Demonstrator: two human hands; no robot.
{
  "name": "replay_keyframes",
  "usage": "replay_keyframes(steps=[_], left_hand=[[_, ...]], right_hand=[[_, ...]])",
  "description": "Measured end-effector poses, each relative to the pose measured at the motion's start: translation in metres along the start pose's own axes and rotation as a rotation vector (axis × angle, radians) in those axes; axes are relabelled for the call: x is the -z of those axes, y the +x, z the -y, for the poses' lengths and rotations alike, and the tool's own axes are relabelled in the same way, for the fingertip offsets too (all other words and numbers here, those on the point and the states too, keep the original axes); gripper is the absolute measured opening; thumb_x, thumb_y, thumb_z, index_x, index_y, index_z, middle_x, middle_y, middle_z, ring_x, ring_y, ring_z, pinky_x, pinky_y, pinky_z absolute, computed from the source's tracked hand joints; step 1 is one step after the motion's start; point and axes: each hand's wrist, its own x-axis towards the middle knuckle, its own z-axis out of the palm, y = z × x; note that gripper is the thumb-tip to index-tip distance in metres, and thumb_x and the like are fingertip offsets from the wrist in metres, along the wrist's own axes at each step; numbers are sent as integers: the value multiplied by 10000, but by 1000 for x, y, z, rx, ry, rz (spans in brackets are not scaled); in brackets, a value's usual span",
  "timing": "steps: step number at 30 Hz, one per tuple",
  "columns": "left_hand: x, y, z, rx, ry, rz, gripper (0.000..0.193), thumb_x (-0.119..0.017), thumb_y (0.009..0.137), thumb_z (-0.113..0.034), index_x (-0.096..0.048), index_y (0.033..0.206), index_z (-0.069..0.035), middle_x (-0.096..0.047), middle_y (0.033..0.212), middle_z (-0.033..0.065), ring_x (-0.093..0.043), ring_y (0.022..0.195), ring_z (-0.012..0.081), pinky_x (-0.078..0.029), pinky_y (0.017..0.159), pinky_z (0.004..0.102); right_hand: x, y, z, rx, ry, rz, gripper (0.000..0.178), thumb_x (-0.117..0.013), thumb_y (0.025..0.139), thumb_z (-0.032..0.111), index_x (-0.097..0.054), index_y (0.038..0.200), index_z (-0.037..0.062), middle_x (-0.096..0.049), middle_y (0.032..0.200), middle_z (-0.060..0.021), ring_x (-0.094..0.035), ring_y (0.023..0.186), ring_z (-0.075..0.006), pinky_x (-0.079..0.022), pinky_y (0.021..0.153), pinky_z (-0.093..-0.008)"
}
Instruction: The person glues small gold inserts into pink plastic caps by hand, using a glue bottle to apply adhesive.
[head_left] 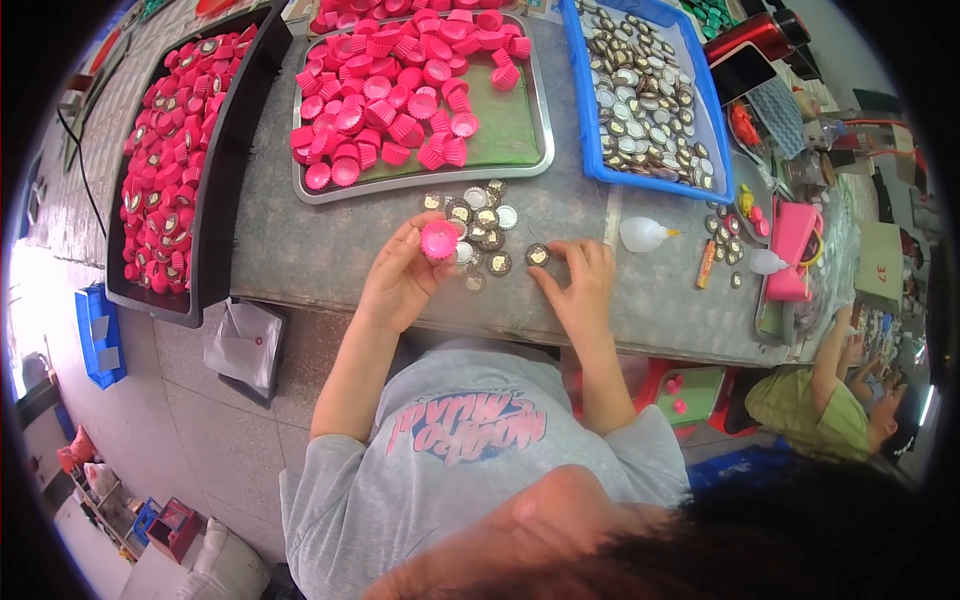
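Note:
My left hand (392, 275) pinches a pink fluted cup (439, 239) between thumb and fingers, held just over the grey table with its round face up. Fingertips of my right hand (582, 285) are closed on the edge of a dark round cap (538, 254) with a pale pattern, at the table surface. Between and beyond my hands lies a loose cluster of similar crimped caps (487, 239), some dark side up and others showing a whitish inside. One more dark cap (499, 263) sits apart near the cluster's right side.
Pink cups fill a metal tray (548, 150) ahead. On the left, a black bin (213, 200) holds pink cups with caps in them; a blue tray (590, 150) of caps is at right. A squeeze bottle (643, 234) lies nearby. Another person (815, 410) sits at far right.

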Motion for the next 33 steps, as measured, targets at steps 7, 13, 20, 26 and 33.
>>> replay_keyframes(steps=[7,13,20,26,33], left_hand=[[-9,-1,12,69,35,6,333,-466,844,-249,-445,1087,-23,-550,981,108,-552,775,147,-465,676,285],[-16,-1,12,95,45,37,336,-467,843,-277,-455,1085,-45,-540,963,58,-527,806,136,-439,684,279],[-19,-2,9,117,51,76,320,-428,859,-311,-468,1059,-64,-527,968,42,-517,845,123,-440,693,268],[-18,-1,11,105,51,100,271,-424,863,-276,-480,1029,-69,-496,1009,45,-485,895,131,-424,725,299],[-26,-2,9,99,140,4,239,-351,892,-198,-493,1015,-50,-516,967,38,-506,833,126,-437,685,280]], right_hand=[[23,18,38,94,299,-68,318,-685,602,200,-572,879,93,-483,838,-45,-440,816,-227,-334,712,-343],[22,34,66,309,238,1,321,-671,613,183,-562,901,94,-484,847,-49,-441,835,-235,-326,710,-353],[20,36,71,321,222,18,323,-670,615,190,-561,904,99,-483,841,-41,-438,827,-231,-320,701,-352],[19,36,73,330,203,9,316,-665,623,185,-568,913,106,-481,827,-32,-438,823,-220,-317,700,-347],[17,35,72,342,163,-19,300,-662,624,181,-572,901,110,-480,806,-24,-445,808,-213,-317,695,-347]])
